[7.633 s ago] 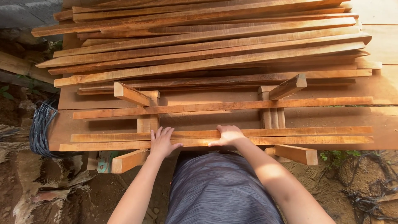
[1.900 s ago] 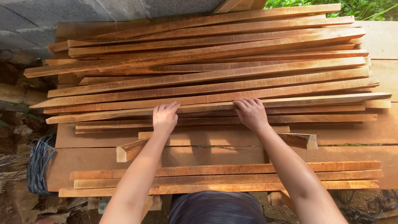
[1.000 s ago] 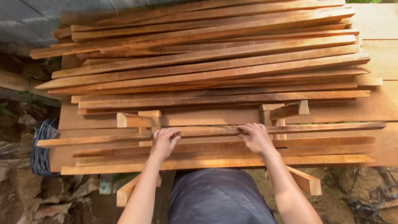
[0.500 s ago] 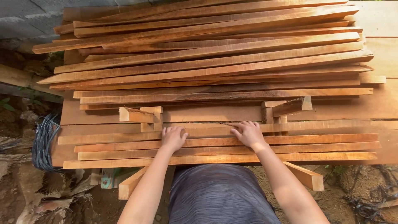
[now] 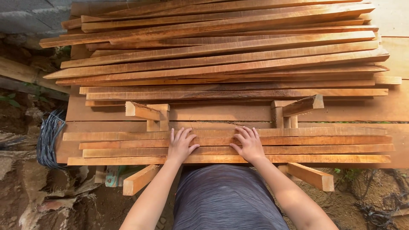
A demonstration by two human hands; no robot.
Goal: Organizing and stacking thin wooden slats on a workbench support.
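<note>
Both hands lie flat, palms down, on a small row of long wooden slats (image 5: pixel 298 145) at the near edge of a board table (image 5: pixel 238 113); the left hand (image 5: pixel 180 147) and right hand (image 5: pixel 248 144) sit close together near the middle of the slats, fingers spread and straight, gripping nothing, only pressing down; the slats lie side by side, touching, running left to right. Behind them, past two short upright blocks (image 5: pixel 156 116), rests a big stack of like slats (image 5: pixel 221 51). These strips look stiff, dry and fairly light singly, rough-sawn rather than slippery, likely to give splinters; being long and thin, one would balance best if gripped near its middle, or with hands well apart.
</note>
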